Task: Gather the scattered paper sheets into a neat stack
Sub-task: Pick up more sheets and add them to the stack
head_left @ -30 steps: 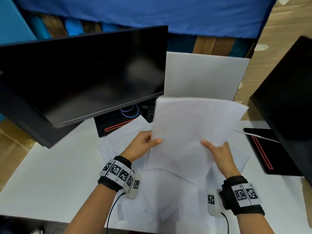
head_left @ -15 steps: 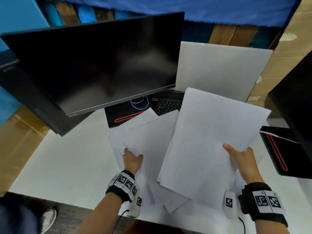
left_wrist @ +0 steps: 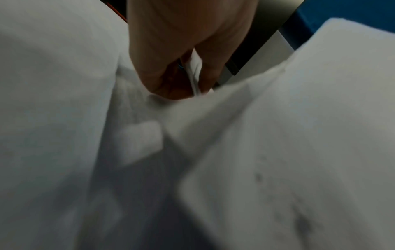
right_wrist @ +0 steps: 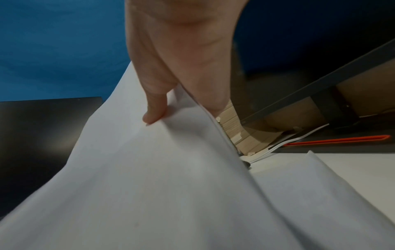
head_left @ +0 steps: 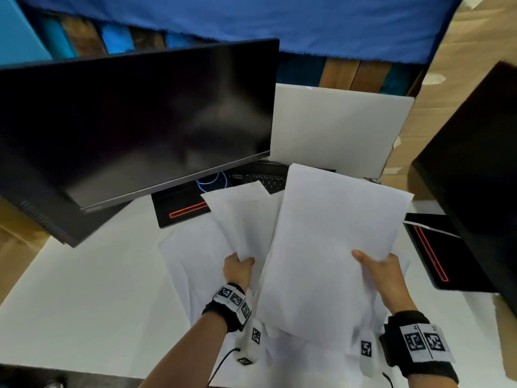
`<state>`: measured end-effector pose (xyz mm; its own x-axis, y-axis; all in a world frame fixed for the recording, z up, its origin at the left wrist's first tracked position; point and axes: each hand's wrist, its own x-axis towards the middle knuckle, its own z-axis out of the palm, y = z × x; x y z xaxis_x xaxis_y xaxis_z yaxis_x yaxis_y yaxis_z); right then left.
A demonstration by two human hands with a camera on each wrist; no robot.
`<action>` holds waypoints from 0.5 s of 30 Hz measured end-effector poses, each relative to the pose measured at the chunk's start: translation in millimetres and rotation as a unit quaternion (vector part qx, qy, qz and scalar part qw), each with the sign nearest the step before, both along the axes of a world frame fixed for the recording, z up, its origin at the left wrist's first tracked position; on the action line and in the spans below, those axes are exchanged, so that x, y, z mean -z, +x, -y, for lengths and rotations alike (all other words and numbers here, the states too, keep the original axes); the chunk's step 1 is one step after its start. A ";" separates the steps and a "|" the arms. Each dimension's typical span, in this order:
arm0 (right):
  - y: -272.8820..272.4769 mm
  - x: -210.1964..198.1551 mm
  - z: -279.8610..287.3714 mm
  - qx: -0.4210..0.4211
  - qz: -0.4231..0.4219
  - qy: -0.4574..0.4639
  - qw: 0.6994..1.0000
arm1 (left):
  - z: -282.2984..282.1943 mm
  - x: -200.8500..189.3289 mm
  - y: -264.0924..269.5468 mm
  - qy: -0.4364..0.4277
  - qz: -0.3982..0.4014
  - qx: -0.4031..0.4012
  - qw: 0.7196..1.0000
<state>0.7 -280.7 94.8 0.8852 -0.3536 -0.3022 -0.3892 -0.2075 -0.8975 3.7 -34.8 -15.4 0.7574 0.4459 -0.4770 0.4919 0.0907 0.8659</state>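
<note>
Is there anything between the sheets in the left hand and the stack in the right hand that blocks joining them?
Nothing visible does. The left hand pinches its sheets right beside the stack that the right hand holds; only air separates them.

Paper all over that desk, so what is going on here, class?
A person is collecting loose white sheets from a white table between two dark monitors. The right hand holds a gathered bundle of sheets lifted off the table, thumb on top. The left hand grips another sheet by its near edge, beside the bundle. More scattered sheets lie underneath, so the stack is not yet complete.
</note>
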 end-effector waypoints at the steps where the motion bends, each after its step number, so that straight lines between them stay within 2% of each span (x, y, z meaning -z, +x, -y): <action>1: 0.1 -1.2 3.5 0.007 0.003 -0.002 1.000 | -1.4 -1.4 1.3 -0.016 0.028 -0.018 0.999; 3: -0.6 -1.8 8.9 0.019 0.006 -0.006 1.000 | 0.1 -2.0 2.1 -0.053 0.050 -0.009 0.997; 5: -1.6 -0.7 11.1 0.019 0.003 -0.008 1.000 | 7.8 -0.6 1.8 -0.065 0.027 0.044 0.997; 7: -1.6 1.4 12.9 0.014 -0.003 -0.013 1.000 | 13.9 0.5 5.4 -0.034 0.003 0.080 0.996; 11: 2.3 7.3 27.7 0.023 -0.013 -0.036 0.999 | 6.2 -1.8 14.4 0.010 0.034 0.053 0.998; 15: 7.2 10.1 30.8 -0.013 -0.031 -0.057 0.998 | -1.3 -7.2 14.3 0.055 0.042 0.125 0.990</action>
